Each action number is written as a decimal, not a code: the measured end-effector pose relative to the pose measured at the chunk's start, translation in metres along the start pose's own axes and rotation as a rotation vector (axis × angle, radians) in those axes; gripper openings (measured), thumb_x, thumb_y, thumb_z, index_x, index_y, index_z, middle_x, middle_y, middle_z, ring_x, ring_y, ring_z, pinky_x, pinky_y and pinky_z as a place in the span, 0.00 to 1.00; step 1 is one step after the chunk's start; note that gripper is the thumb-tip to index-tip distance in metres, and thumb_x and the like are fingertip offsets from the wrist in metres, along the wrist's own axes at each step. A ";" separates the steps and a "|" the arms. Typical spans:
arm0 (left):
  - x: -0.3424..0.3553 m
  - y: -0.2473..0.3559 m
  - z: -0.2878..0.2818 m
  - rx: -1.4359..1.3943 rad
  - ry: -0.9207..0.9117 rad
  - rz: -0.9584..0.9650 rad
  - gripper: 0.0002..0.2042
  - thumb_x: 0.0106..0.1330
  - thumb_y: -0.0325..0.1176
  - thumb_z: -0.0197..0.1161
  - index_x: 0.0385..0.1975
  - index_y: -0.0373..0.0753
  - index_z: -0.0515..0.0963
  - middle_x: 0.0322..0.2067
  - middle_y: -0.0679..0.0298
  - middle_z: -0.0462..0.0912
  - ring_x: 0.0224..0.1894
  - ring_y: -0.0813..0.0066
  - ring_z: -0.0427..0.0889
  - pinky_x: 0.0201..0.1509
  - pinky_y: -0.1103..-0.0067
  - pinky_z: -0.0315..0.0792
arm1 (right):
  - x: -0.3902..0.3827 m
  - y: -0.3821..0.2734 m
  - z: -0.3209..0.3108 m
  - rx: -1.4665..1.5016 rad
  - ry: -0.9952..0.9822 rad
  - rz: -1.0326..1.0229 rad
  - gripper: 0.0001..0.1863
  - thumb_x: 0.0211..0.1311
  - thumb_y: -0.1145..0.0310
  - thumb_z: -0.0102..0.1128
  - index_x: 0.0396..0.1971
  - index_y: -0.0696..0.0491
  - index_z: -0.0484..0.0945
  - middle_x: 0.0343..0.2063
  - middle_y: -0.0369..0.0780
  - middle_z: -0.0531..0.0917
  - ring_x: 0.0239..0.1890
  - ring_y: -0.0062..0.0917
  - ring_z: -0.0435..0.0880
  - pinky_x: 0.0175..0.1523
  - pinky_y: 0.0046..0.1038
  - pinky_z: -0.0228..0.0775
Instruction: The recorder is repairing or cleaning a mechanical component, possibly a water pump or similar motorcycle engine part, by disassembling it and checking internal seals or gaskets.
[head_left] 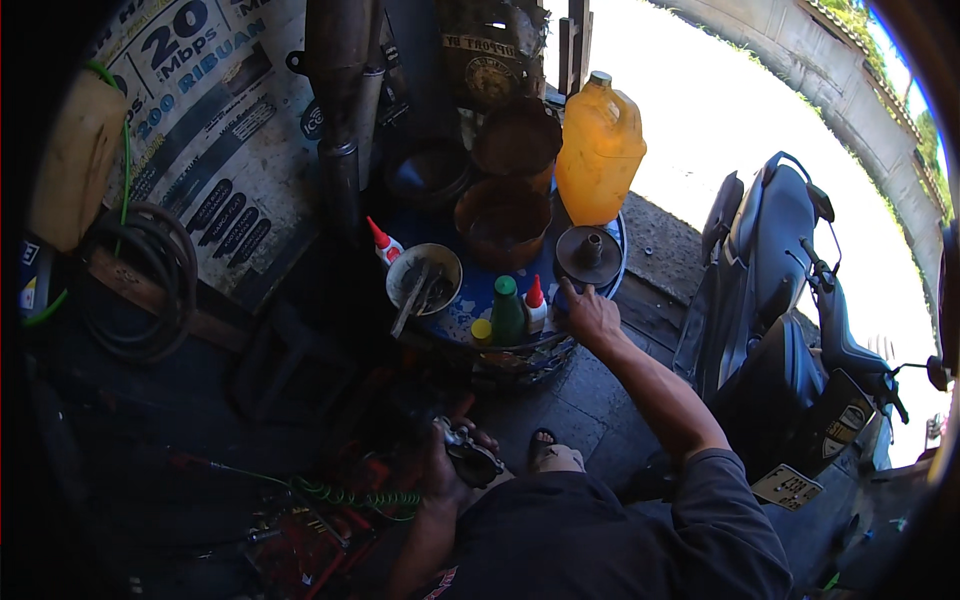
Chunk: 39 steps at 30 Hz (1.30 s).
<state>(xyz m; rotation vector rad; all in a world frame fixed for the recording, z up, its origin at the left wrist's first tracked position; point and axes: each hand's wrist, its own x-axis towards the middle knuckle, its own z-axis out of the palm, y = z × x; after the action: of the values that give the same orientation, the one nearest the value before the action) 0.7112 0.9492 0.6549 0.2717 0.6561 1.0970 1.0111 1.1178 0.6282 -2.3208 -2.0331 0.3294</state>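
Low in front of my body, my left hand (447,474) is closed round a greyish metal mechanical part (472,458) with a rounded, dark edge. My right hand (594,318) reaches to the right side of a blue drum top (455,322). Its fingers are at the near rim of a brown round metal disc with a raised hub (588,256) and seem to grip it; the fingertips are partly hidden. Just left of that hand stand a white bottle with a red nozzle (536,306), a green bottle (507,311) and a small yellow cap (481,330).
On the drum also stand a pale bowl holding a brush-like tool (425,278), another red-nozzled bottle (383,240), rusty tins (503,222) and a yellow jerrycan (601,150). A scooter (780,300) is parked at right. Tools (315,535) and a green coiled hose (350,495) lie lower left.
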 end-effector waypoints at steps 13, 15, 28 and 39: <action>0.063 -0.019 0.072 0.917 -0.237 0.265 0.27 0.61 0.30 0.70 0.61 0.34 0.71 0.53 0.55 0.78 0.55 0.66 0.79 0.58 0.73 0.74 | -0.133 0.000 -0.076 1.224 -0.492 0.057 0.47 0.52 0.44 0.74 0.62 0.59 0.63 0.47 0.55 0.82 0.39 0.29 0.82 0.38 0.27 0.74; 0.067 -0.017 0.070 0.955 -0.420 0.075 0.33 0.59 0.32 0.73 0.65 0.34 0.68 0.57 0.53 0.76 0.59 0.65 0.76 0.63 0.73 0.71 | -0.147 0.003 -0.069 1.225 -0.579 0.057 0.47 0.54 0.39 0.70 0.62 0.59 0.64 0.46 0.54 0.83 0.34 0.24 0.80 0.32 0.24 0.71; 0.057 -0.016 0.081 1.247 -0.353 0.162 0.34 0.52 0.42 0.77 0.57 0.32 0.73 0.49 0.53 0.82 0.50 0.66 0.83 0.57 0.72 0.76 | -0.160 0.011 -0.072 1.294 -0.614 -0.023 0.38 0.64 0.44 0.62 0.60 0.61 0.66 0.41 0.53 0.84 0.39 0.27 0.82 0.39 0.28 0.72; 0.055 -0.004 0.086 1.315 -0.415 0.345 0.38 0.49 0.48 0.80 0.57 0.32 0.73 0.50 0.50 0.82 0.52 0.63 0.83 0.57 0.71 0.76 | -0.158 0.004 -0.066 1.438 -0.719 0.061 0.33 0.65 0.48 0.63 0.56 0.60 0.67 0.32 0.45 0.83 0.27 0.20 0.80 0.29 0.22 0.71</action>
<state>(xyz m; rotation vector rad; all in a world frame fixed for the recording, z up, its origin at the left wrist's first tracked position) 0.7829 1.0058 0.7010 1.7402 0.8892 0.7350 1.0088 0.9695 0.7130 -1.3125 -0.9964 1.9738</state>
